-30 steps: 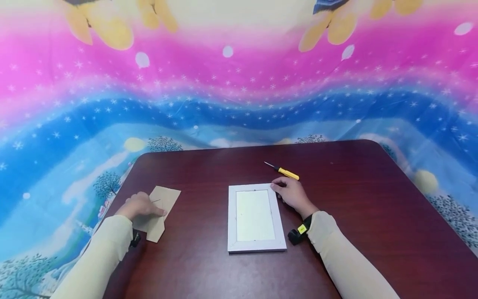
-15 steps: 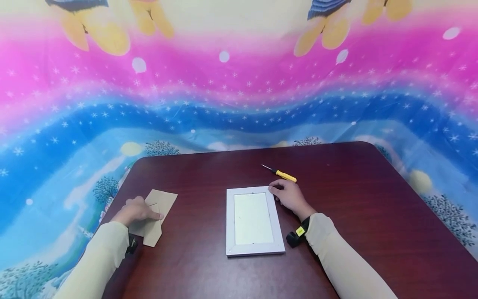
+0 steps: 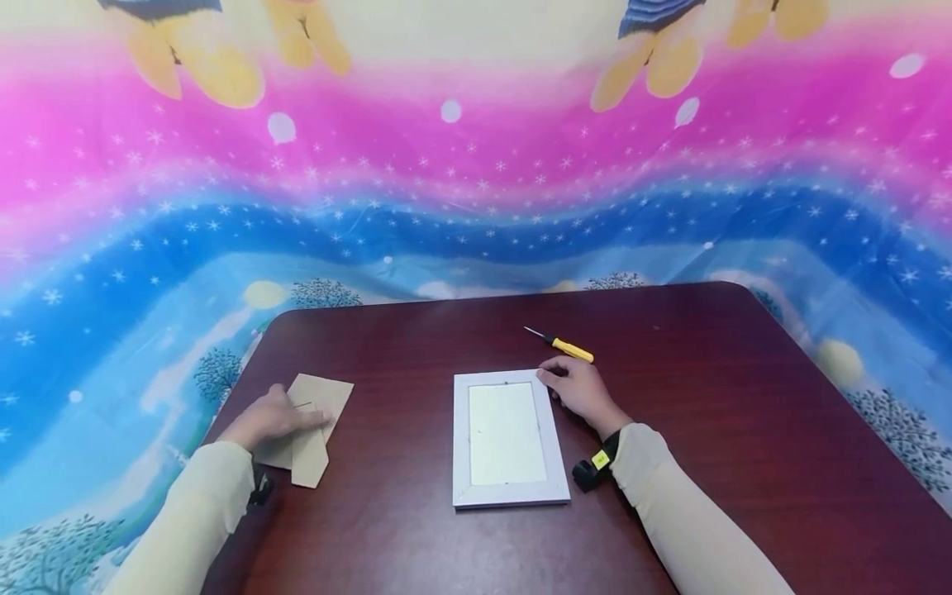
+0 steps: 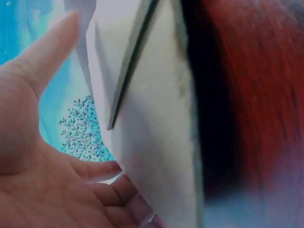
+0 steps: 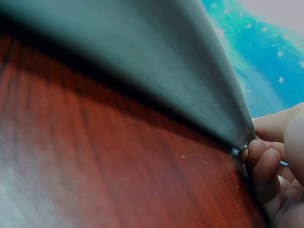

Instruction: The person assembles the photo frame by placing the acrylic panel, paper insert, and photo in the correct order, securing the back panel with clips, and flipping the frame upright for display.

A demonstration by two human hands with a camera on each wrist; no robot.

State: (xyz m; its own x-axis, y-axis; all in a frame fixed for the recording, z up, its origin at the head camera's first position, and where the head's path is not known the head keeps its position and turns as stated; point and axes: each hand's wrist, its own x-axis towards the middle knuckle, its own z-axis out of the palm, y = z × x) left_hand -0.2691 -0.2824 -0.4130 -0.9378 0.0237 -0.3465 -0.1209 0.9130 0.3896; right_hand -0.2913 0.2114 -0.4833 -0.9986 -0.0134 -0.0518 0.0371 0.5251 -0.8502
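A white picture frame (image 3: 464, 438) lies face up on the dark red table, a pale panel inside its border. My right hand (image 3: 583, 392) pinches its far right corner; in the right wrist view, the fingers (image 5: 266, 164) are curled at that corner. My left hand (image 3: 275, 416) is at a brown cardboard frame back (image 3: 327, 392) with a stand leg (image 3: 308, 463) on it. In the left wrist view, the thumb (image 4: 52, 52) points out straight, apart from the board, while the other fingers touch the board's edge. Some of those fingertips are hidden behind the board.
Beyond the right hand lies a screwdriver (image 3: 573, 349) with a yellow handle, its tip towards the left. The table (image 3: 409, 347) has rounded far corners. Behind it hangs a pink and blue printed cloth (image 3: 461, 207).
The left thumb has straightened over the cardboard, and the cardboard has turned slightly. My right hand and the picture frame keep their places; the head view has shifted a little.
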